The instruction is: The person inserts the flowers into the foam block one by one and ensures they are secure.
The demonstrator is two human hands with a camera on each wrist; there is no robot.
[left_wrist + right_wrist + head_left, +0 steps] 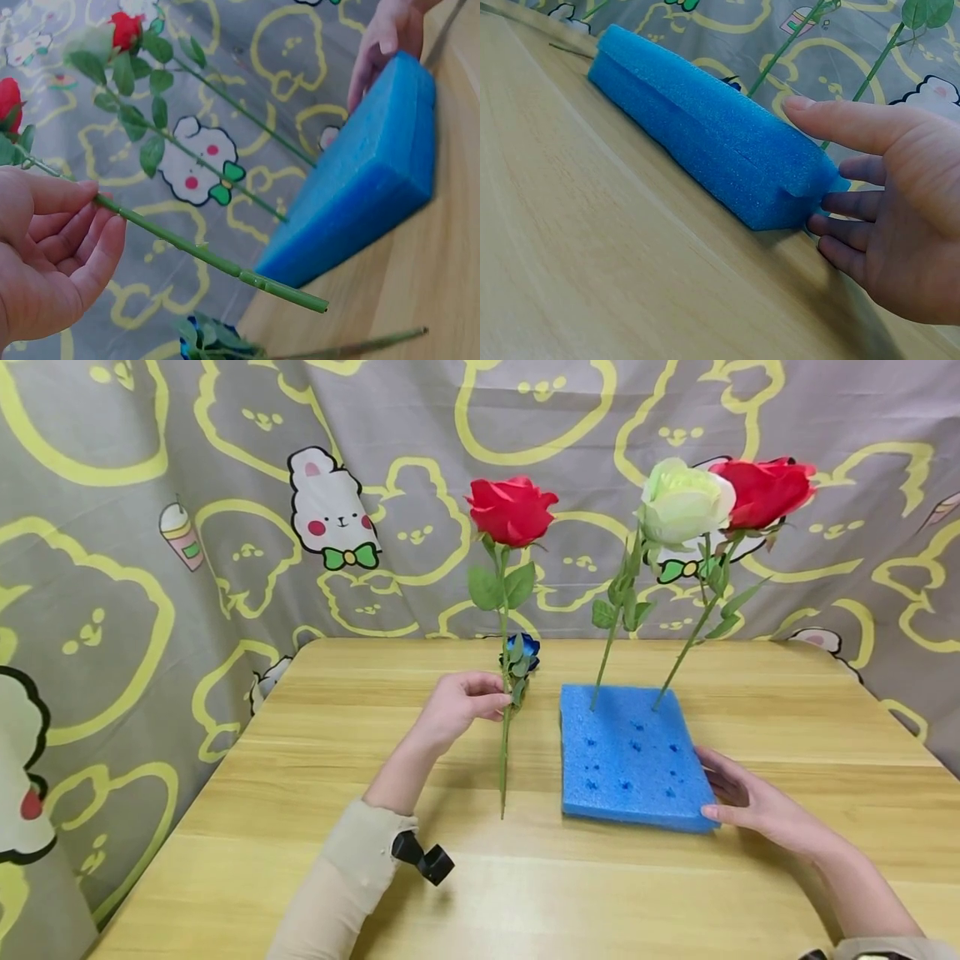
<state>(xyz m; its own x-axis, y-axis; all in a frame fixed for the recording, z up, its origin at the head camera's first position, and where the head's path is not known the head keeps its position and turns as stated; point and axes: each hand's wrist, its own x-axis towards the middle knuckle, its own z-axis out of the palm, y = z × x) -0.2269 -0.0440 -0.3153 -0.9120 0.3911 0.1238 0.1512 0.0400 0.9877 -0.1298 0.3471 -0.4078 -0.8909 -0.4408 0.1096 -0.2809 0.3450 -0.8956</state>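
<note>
My left hand pinches the green stem of a red rose between thumb and fingers. The rose stands upright, flower up, left of a blue foam block. In the left wrist view, the cut lower end of its stem is free and points toward the block. My right hand touches the block's right side near its front corner, thumb over the top edge and fingers extended along the side. A pale green-white rose and another red rose stand tilted in the block's back part.
A blue rose lies on the wooden table behind the held stem, partly hidden. Several small holes dot the block's top. A grey patterned curtain hangs behind the table. A black mount sits on the left sleeve.
</note>
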